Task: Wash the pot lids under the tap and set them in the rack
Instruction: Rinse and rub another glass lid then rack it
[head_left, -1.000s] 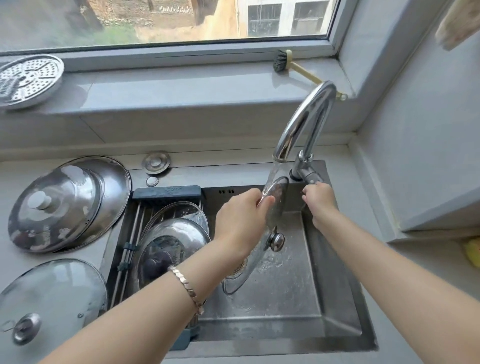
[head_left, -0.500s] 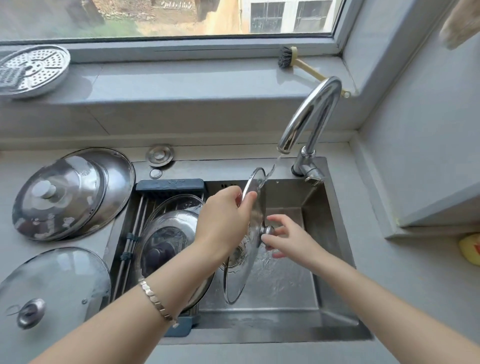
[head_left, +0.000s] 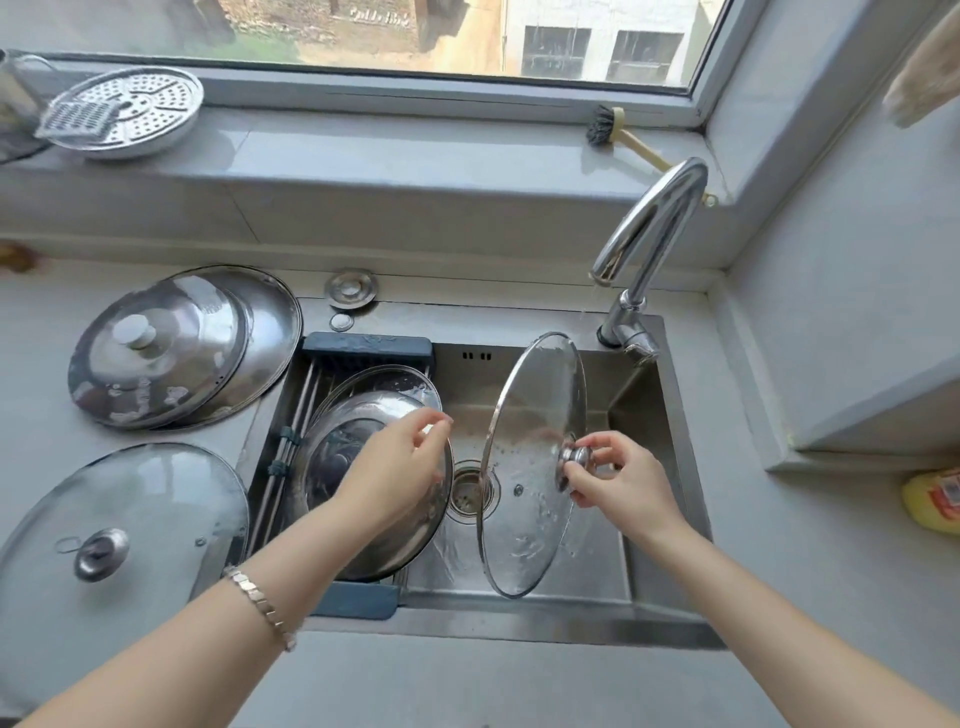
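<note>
**Over the sink basin: glass lid held on edge by its knob**

At right, right hand (head_left: 623, 486): fingers and thumb curled round the metal knob (head_left: 574, 457) of a wet glass lid (head_left: 530, 415). Holds it nearly upright above the sink (head_left: 519, 618), just right of the drain (head_left: 467, 491); lower rim close to the front wall, contact not discernible.

At left, left hand (head_left: 395, 467): fingers loosely bent, gripping nothing. Hovers over the steel lid (head_left: 358, 452) lying topmost in the blue-ended rack (head_left: 366, 345) across the sink's left half; second lid's rim visible behind. Bracelet (head_left: 260, 605) on the wrist.

Behind the held lid, chrome tap (head_left: 649, 228), a few drops falling from its spout.

On the counter left of the sink, stacked steel lids (head_left: 171, 343) and, nearer, a large flat glass lid (head_left: 119, 525).

On the windowsill, steamer plate (head_left: 130, 111) and brush (head_left: 623, 137).
</note>
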